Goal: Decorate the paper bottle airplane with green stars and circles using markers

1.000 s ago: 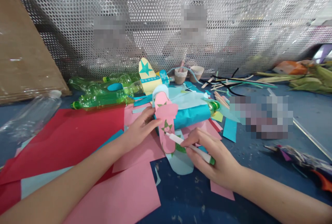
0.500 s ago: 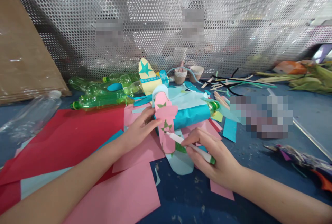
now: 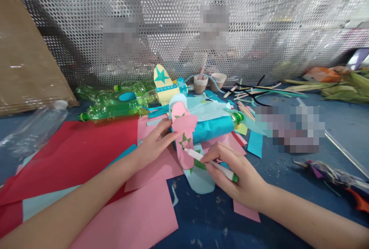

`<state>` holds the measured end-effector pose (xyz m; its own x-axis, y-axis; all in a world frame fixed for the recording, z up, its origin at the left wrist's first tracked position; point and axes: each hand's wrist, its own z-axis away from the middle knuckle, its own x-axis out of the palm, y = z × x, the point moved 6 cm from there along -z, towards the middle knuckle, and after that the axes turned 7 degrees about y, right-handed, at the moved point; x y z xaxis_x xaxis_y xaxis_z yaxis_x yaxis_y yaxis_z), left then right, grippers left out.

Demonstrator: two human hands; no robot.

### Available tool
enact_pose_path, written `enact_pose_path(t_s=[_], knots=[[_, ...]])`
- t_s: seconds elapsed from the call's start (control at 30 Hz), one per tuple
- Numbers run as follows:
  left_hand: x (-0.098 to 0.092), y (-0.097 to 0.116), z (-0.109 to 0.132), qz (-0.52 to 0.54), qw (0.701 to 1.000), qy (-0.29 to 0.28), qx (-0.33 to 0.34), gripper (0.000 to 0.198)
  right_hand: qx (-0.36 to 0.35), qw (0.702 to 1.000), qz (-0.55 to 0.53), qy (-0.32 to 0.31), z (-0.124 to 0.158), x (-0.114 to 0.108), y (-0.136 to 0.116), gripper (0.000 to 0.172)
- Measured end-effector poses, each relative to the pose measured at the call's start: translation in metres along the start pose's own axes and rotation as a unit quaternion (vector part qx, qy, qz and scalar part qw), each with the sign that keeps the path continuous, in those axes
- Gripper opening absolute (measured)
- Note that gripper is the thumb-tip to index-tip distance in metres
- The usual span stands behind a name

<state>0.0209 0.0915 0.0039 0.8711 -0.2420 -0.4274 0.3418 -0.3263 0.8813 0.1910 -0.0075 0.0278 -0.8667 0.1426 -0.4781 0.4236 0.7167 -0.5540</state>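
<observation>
My right hand (image 3: 233,168) is closed around a white marker (image 3: 221,169) with a green end. Its tip touches a pink paper piece (image 3: 187,160) that carries green star drawings. My left hand (image 3: 158,137) grips the left edge of this paper piece, thumb in front and fingers partly hidden behind. The pink piece stands against a bottle wrapped in blue paper (image 3: 213,129), whose green neck (image 3: 238,118) shows at the right. A light blue rounded paper piece (image 3: 200,181) with green marks sticks out underneath.
Red paper (image 3: 95,141) and pink sheets (image 3: 135,218) spread at the left and front. Green plastic bottles (image 3: 115,109), a yellow paper-covered bottle (image 3: 167,94) and small pots (image 3: 201,84) stand or lie at the back, before a perforated metal panel (image 3: 173,18). A glue gun (image 3: 337,176) lies at the right.
The marker's tip has shifted slightly down and left on the pink paper, and a bit more green line shows at the lower star. My left hand stays in place.
</observation>
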Motion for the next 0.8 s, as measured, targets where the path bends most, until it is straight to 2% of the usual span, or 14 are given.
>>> enact_pose_path(t_s=[0.8], knots=[[-0.0009, -0.0014, 0.0, -0.017, 1.0, 0.008, 0.012, 0.022, 0.001, 1.0, 0.0, -0.01, 0.0017, 0.0022, 0.0024, 0.014]])
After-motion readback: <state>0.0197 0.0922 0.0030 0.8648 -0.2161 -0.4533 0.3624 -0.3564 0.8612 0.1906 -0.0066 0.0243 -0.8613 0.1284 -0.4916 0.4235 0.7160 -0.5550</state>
